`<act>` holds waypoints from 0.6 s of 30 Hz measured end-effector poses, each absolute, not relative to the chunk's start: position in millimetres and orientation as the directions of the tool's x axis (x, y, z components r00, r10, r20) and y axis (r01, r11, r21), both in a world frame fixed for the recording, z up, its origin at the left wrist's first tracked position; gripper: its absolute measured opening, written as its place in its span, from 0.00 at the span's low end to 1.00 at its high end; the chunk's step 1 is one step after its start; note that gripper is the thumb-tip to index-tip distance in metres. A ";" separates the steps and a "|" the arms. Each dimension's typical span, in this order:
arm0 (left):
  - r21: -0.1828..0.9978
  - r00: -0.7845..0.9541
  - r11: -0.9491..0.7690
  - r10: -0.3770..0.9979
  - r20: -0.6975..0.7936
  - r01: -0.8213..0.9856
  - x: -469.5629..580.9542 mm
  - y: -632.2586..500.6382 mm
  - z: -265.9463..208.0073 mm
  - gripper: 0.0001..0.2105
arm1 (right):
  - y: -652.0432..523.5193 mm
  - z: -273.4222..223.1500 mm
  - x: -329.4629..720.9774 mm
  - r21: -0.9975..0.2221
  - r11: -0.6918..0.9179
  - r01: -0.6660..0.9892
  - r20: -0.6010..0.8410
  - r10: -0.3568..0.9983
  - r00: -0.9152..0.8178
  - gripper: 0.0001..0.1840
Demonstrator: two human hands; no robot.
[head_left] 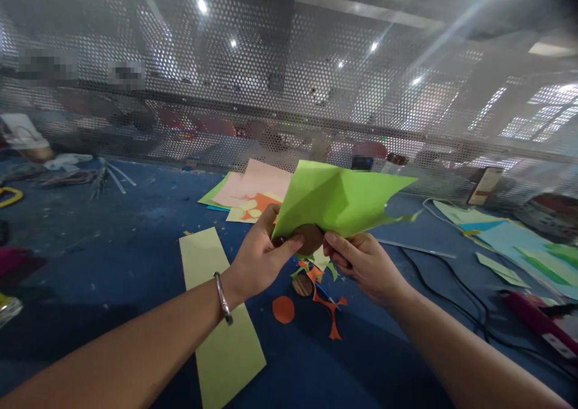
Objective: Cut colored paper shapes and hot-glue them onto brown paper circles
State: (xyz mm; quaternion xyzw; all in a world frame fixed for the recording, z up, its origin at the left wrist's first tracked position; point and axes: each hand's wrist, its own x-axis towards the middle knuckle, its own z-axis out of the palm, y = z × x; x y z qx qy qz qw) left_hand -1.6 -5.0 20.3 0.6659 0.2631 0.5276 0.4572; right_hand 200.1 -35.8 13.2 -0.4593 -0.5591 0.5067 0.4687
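Observation:
Both my hands hold up a bright green sheet of paper (347,195) with a ragged, cut right edge. My left hand (266,249), a bracelet on its wrist, presses a brown disc (310,239) against the sheet's lower edge with its thumb. At the disc's right side, my right hand (354,255) pinches the same lower edge, its fingertips partly hidden. Below them on the blue table lie an orange paper circle (283,309), a round wood-grained disc (302,285) and orange paper scraps (333,318). A pale yellow-green paper strip (230,355) lies under my left forearm.
Pink sheets (266,177) and other coloured papers lie behind my hands. At right are blue and green papers (515,240), black cables (460,282) and a magenta tool (539,321). A perforated metal screen (253,65) rises behind the table (112,246).

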 end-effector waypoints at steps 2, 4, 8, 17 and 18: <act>0.887 0.312 -0.441 0.831 0.461 -0.138 -1.7 -3.8 18.9 0.18 | -35.4 13.7 199.4 -0.997 0.064 0.050 0.057 0.990 -0.130 0.26; 0.886 0.315 -0.441 0.828 0.463 -0.143 -1.5 -2.9 17.3 0.17 | -35.2 14.3 199.0 -0.997 0.060 0.058 0.052 0.991 -0.121 0.26; 0.888 0.320 -0.433 0.829 0.459 -0.151 -1.3 -2.7 15.9 0.16 | -35.2 14.8 198.4 -0.998 0.044 0.052 0.037 0.991 -0.126 0.26; 0.880 0.175 -0.462 0.862 0.475 -0.113 -5.0 11.4 10.0 0.16 | -37.8 17.6 196.3 -0.999 -0.038 0.012 -0.039 0.981 -0.192 0.26; 0.890 0.163 -0.438 0.876 0.454 -0.126 -5.1 12.6 9.0 0.15 | -38.4 17.5 196.0 -0.999 -0.017 0.028 -0.022 0.982 -0.189 0.26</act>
